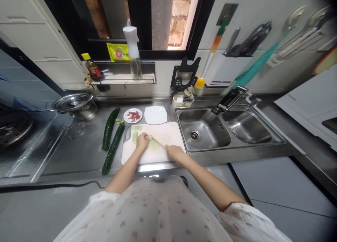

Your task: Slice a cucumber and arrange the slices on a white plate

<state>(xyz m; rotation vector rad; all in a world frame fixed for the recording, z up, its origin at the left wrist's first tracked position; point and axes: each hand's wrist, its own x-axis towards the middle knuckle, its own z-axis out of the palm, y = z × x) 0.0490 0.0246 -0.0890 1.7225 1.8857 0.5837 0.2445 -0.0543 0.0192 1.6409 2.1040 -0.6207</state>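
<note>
On the white cutting board (171, 133), my right hand (175, 152) is wrapped round the handle of a knife (159, 144). The blade points left and its tip reaches a few pale green cucumber slices (150, 137). My left hand (143, 142) is closed, with its curled fingertips against the left side of these slices. Parts of the slices are hidden by the fingers. More cucumber slices (137, 128) lie in rows at the board's upper left, beside and beyond my left hand. Two whole dark green cucumbers, one smooth (109, 131) and one bumpy (113, 149), lie left of the board.
Behind the board stand a plate of chopped red pieces (127, 118) and a white square plate (155, 115). Cucumber end pieces (119, 122) lie near the cucumbers. A lidded steel pot (76, 106) is at the left. The double sink (202, 129) adjoins the board's right side.
</note>
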